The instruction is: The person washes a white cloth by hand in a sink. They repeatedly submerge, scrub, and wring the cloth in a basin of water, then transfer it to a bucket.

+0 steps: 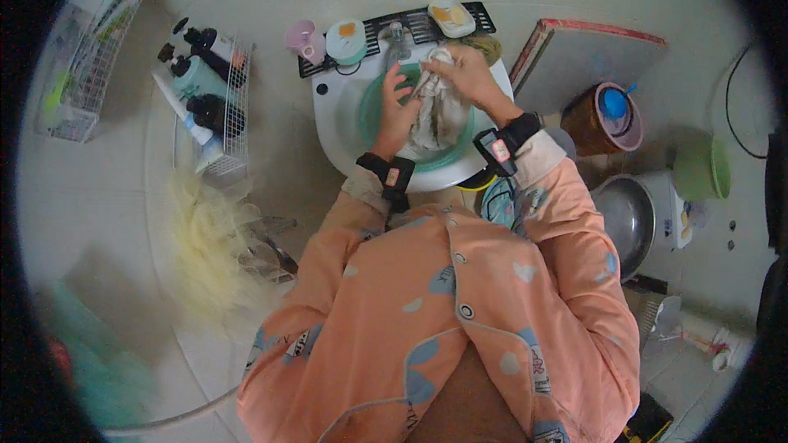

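Note:
A wet-looking, bunched whitish cloth (438, 114) hangs from my right hand (471, 77), whose fingers grip its upper end. My left hand (397, 109) is at the cloth's left side, thumb near the fabric and fingers spread; how much it touches the cloth is hard to tell. Both are over a green plastic basin (367, 112) set in a white washbasin (332, 126). The metal faucet (397, 46) stands just behind the hands. The lower part of the cloth reaches down into the green basin.
A black slotted mat (375, 32) behind the washbasin bears a pink cup (306, 42), a round white-and-green container (346, 42) and a soap dish (452, 19). Bottles fill a wire rack (237, 104) at left. A brown bucket (585, 120) and metal bowl (625, 224) are at right.

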A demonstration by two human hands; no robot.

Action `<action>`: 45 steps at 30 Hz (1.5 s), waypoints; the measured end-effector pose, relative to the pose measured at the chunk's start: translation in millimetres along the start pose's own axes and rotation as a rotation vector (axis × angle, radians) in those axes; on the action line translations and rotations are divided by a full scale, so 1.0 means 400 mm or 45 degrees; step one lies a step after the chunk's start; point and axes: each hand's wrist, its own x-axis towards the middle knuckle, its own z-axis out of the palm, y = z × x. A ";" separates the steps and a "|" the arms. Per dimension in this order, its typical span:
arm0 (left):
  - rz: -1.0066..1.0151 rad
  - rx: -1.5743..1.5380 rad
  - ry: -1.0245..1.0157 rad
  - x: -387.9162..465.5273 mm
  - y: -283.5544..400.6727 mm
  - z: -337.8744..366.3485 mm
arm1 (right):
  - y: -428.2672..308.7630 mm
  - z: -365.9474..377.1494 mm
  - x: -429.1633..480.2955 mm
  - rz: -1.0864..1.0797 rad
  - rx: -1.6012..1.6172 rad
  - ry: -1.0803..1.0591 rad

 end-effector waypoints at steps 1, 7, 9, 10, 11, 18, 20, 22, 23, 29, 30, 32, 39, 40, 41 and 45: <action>0.078 0.137 -0.007 0.005 -0.016 -0.014 | -0.033 -0.005 0.011 -0.048 0.070 -0.008; 0.112 0.529 -0.026 0.026 -0.102 -0.029 | -0.229 -0.097 0.054 -0.084 0.676 -0.048; 0.064 0.447 -0.043 0.034 -0.101 -0.027 | -0.281 -0.143 0.063 -0.075 0.632 0.008; -0.023 0.373 -0.065 0.038 -0.091 -0.031 | -0.301 -0.163 0.066 -0.149 0.697 -0.015; -0.149 0.311 -0.078 0.042 -0.074 -0.036 | -0.315 -0.179 0.067 -0.154 0.667 0.041; -0.103 -0.825 -0.099 0.043 0.088 -0.049 | -0.296 -0.212 0.058 -0.151 0.946 0.199; -0.191 -0.848 -0.036 0.033 0.080 -0.061 | -0.259 -0.190 0.045 -0.055 1.049 0.179; -0.210 -0.675 0.007 0.035 0.032 -0.085 | -0.203 -0.159 0.022 0.119 1.023 0.195; -0.224 -0.481 0.045 0.039 -0.005 -0.102 | -0.168 -0.139 0.014 0.119 1.057 0.130; 0.045 0.886 -0.017 0.022 -0.243 -0.173 | 0.147 0.050 -0.044 0.397 0.986 0.028; -0.003 1.131 -0.070 0.015 -0.262 -0.175 | 0.201 0.086 -0.060 0.387 1.061 -0.026; 0.078 1.435 -0.112 -0.017 -0.286 -0.155 | 0.296 0.155 -0.075 0.585 0.592 -0.064; -0.249 1.923 -0.666 0.000 -0.338 -0.121 | 0.414 0.329 -0.121 0.186 -0.885 -0.154; -0.258 1.953 -0.689 0.006 -0.356 -0.120 | 0.416 0.339 -0.120 0.206 -0.904 -0.175; -0.160 1.953 -0.594 0.012 -0.376 -0.124 | 0.418 0.346 -0.118 0.228 -0.919 -0.197; 0.136 1.966 -0.360 0.027 -0.450 -0.137 | 0.439 0.359 -0.095 0.262 -1.005 -0.293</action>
